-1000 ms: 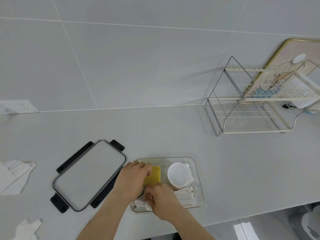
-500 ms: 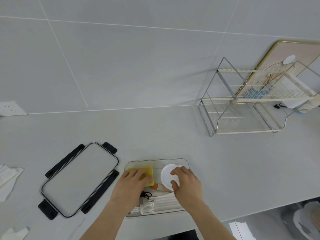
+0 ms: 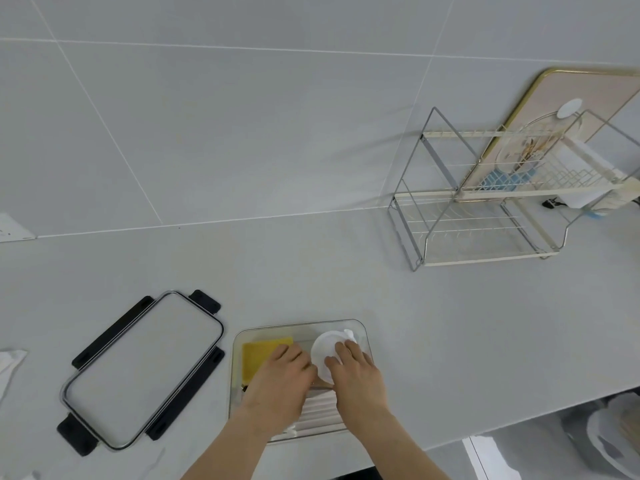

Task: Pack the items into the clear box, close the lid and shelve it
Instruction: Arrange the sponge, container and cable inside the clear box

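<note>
Both hands in clear box (image 3: 360,329): right hand (image 3: 358,372) fingers on white tub (image 3: 323,348), left hand (image 3: 280,382) flat near sponge (image 3: 258,353), grip unclear. Risk: tub sits proud, lid (image 3: 142,368) left of box won't latch.

yellow sponge (image 3: 265,353), white tub (image 3: 325,351), perhaps black-edged lid (image 3: 143,370)

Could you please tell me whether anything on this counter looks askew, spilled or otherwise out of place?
Nothing is spilled or damaged. The clear lid with black latches lies off the clear rectangular box, angled to it. Crumpled white cloths sit loose at the counter's left edge, outside the box. Both hands are inside it.
</note>
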`<state>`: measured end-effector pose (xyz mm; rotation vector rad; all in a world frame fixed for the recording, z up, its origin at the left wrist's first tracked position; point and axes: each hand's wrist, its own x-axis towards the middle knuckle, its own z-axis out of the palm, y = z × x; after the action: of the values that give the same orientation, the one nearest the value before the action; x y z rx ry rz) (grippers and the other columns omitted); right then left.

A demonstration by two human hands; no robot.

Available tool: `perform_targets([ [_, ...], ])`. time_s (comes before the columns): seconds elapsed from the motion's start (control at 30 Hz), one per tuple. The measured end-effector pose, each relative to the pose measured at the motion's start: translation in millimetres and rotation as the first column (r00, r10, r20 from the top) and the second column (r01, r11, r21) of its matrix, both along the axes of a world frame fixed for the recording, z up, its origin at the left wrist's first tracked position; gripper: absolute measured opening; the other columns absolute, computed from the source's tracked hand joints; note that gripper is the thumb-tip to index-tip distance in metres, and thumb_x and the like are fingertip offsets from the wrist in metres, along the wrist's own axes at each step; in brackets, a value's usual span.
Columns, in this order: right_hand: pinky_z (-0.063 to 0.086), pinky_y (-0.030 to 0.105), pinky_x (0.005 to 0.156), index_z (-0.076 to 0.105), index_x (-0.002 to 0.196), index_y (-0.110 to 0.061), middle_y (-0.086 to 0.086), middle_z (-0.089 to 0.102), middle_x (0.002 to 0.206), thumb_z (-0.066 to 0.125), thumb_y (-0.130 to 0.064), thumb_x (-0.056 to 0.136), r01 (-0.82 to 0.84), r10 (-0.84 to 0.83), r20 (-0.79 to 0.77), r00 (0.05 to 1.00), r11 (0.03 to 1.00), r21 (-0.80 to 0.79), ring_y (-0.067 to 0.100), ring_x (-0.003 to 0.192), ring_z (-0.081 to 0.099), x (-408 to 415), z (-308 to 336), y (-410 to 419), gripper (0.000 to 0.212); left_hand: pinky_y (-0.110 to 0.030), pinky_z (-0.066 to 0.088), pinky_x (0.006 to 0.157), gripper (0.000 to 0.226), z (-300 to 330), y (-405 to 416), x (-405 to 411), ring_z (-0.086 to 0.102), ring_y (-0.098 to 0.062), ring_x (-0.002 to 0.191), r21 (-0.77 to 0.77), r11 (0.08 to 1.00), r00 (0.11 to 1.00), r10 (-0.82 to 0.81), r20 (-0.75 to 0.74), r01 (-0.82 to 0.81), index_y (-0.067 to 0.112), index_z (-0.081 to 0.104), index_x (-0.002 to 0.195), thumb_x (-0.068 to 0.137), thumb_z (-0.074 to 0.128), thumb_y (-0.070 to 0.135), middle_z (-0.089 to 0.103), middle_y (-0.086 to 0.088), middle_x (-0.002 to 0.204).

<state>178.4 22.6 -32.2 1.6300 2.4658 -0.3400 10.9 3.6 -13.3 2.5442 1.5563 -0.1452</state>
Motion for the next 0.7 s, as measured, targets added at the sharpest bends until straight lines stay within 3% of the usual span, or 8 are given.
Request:
perform_targets([
  [0.2, 0.038, 0.033, 0.110, 0.056, 0.128, -0.014, 0.005, 0.043, 0.145, 0.064, -0.001, 0.084, -0.007, 0.007, -0.034, 0.999, 1.000, -0.004, 0.025, 0.147, 0.023, 2.3, -0.8, 3.5, 0.047, -0.041, 0.016, 0.114, 0.038, -14.3, -5.0, 8.5, 0.032, -0.026, 0.127, -0.052, 0.997, 0.985, 0.045, -0.167, -0.055, 0.021, 0.051, 0.126, 0.088, 0.052, 0.023, 0.055, 0.003, 0.124],
  [0.43, 0.035, 0.032, 0.111, 0.057, 0.128, -0.016, 0.004, 0.044, 0.145, 0.066, -0.005, 0.084, 0.007, -0.007, -0.052, 0.999, 1.000, 0.012, 0.025, 0.146, 0.025, 2.6, -1.7, 2.4, 0.046, -0.048, 0.002, 0.118, 0.023, -14.8, -8.1, 6.0, 0.027, -0.022, 0.131, -0.102, 0.987, 0.988, 0.116, -0.099, -0.126, 0.030, 0.063, 0.110, 0.090, 0.051, 0.027, 0.057, 0.005, 0.119],
  [0.5, 0.035, 0.032, 0.111, 0.057, 0.128, -0.016, 0.003, 0.044, 0.145, 0.066, -0.007, 0.085, 0.009, -0.008, -0.058, 0.998, 1.000, 0.011, 0.024, 0.146, 0.025, 2.4, -1.2, 2.2, 0.045, -0.047, 0.011, 0.118, 0.020, -12.1, -10.0, 5.2, 0.033, -0.021, 0.126, -0.093, 0.989, 0.992, 0.114, -0.044, -0.118, 0.030, 0.064, 0.105, 0.087, 0.056, 0.027, 0.060, 0.007, 0.112],
  [0.6, 0.035, 0.032, 0.112, 0.056, 0.130, -0.018, 0.001, 0.043, 0.145, 0.067, -0.009, 0.085, -0.001, 0.001, -0.073, 0.997, 1.000, -0.002, 0.024, 0.146, 0.025, 3.1, 0.0, 3.3, 0.047, -0.036, 0.039, 0.105, 0.027, -7.4, -9.6, 3.7, 0.053, -0.019, 0.105, -0.043, 0.990, 0.984, 0.138, 0.112, -0.133, 0.028, 0.066, 0.093, 0.070, 0.071, 0.014, 0.064, 0.011, 0.095],
  [0.7, 0.034, 0.032, 0.114, 0.054, 0.135, -0.020, -0.001, 0.044, 0.147, 0.069, -0.011, 0.086, -0.021, 0.019, -0.116, 0.993, 1.000, -0.016, 0.022, 0.145, 0.027, 6.2, 2.2, 4.7, 0.052, -0.031, 0.042, 0.099, 0.045, -4.7, -5.6, -5.4, 0.055, -0.019, 0.106, -0.014, 0.983, 0.947, 0.179, 0.268, -0.182, 0.027, 0.064, 0.098, 0.061, 0.070, 0.002, 0.062, 0.011, 0.102],
])
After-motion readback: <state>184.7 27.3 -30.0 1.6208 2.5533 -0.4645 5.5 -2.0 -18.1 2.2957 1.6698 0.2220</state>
